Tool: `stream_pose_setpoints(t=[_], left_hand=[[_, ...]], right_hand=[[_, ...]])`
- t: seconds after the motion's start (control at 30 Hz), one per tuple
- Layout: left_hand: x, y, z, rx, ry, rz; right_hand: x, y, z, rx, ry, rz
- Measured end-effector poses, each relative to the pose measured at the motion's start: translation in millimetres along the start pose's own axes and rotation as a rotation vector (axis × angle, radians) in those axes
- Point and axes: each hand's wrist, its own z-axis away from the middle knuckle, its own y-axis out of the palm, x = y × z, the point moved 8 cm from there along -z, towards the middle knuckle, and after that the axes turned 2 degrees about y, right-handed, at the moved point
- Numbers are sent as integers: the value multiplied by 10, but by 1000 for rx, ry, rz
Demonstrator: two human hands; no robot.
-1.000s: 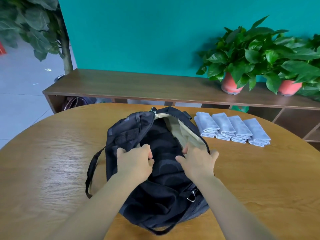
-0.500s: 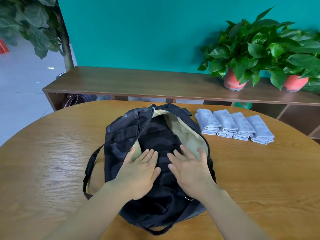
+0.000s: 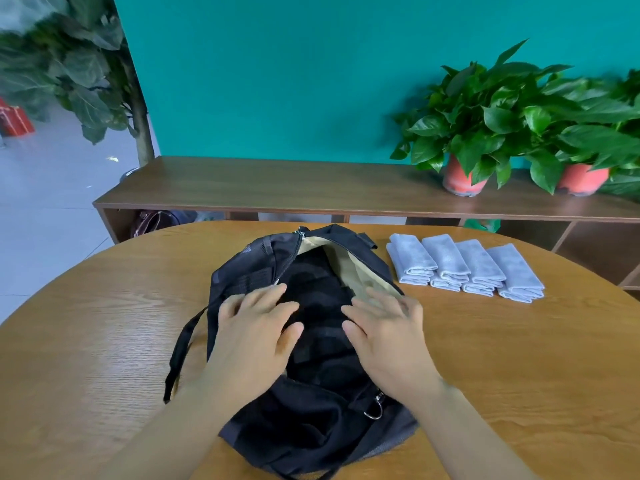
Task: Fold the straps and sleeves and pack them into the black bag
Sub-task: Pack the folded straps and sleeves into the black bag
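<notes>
**Both hands flat on the open bag**

The left hand [image 3: 256, 327] and right hand [image 3: 384, 330] lie on the black bag [image 3: 311, 420], fingers straight and spread, gripping nothing. The bag sits unzipped beneath them on a round wooden table [image 3: 104, 341]. Folded grey cloths [image 3: 464, 268] lie right of the right fingertips. Beyond the fingertips are a low wooden shelf [image 3: 277, 188], potted plants [image 3: 485, 116] and a teal wall [image 3: 277, 81].

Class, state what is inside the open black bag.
Inside the bag, black fabric lies against a beige lining. The left hand and right hand are spread flat over it, covering part; anything deeper is hidden.
</notes>
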Motion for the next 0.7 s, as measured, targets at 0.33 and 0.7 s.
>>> stream_pose_setpoints(t=[0.33, 0.7], left_hand=[[381, 122, -126, 394, -501, 186], [202, -663, -517, 232, -291, -196]], right_hand=[[-565, 229, -431, 451, 359, 231], [-561, -294, -525, 300, 283, 446]])
